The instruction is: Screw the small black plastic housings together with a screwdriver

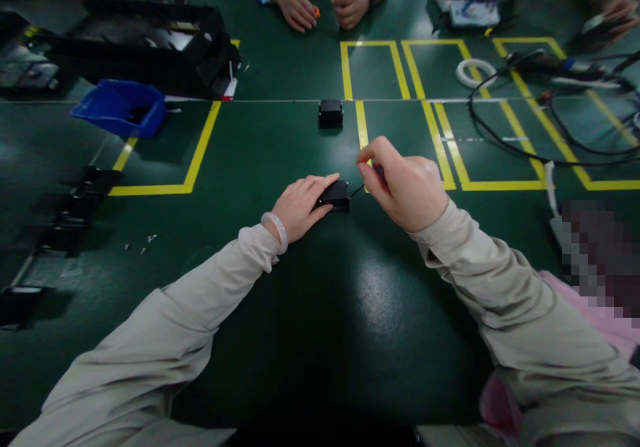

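My left hand (301, 208) grips a small black box (336, 196) from its left side, thumb along the near edge and fingers over the far edge, holding it down on the green table. In my right hand (403, 184) is a thin dark tool, probably a screwdriver (357, 192), with its handle mostly hidden by the curled fingers. The tool's slender shaft points left, and its tip meets the right end of the box. A second black box (331, 114) stands farther back on the table, apart from both hands.
Several small screws (149, 239) lie at the left. A blue bin (123, 108) and black trays (150, 50) stand at the back left. Black cables (505, 137) and a white tape roll (475, 72) are at the right. Across the table are another person's hands (300, 8).
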### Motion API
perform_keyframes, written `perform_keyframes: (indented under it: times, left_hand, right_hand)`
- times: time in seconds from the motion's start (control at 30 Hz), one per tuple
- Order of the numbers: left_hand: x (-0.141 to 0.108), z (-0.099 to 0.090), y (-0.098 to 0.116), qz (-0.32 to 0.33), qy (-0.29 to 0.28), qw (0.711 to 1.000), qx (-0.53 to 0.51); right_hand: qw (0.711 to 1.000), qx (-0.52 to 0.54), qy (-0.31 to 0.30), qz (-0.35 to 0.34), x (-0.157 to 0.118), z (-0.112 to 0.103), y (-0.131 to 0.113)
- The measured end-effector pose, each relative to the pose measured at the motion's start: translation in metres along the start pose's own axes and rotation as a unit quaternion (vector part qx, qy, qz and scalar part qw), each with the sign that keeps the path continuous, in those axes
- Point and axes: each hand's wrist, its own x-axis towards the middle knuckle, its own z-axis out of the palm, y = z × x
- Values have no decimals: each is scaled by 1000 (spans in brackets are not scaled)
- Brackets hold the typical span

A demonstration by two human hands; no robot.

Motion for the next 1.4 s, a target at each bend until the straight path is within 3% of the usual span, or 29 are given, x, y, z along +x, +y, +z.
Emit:
perform_keyframes:
  times: [0.53, 0.73, 1.4]
  left_hand:
    - [0, -1, 0, 3, 6, 1000, -17]
    - [-1, -1, -1, -1, 0, 1000, -12]
    - [-1, 2, -5, 14, 11, 1000, -21]
  right_hand:
    - [999, 27, 7, -21, 0, 1, 2]
    - [1000, -4, -14, 0, 0, -1, 1]
    - [999, 20, 17, -29, 0, 3, 5]
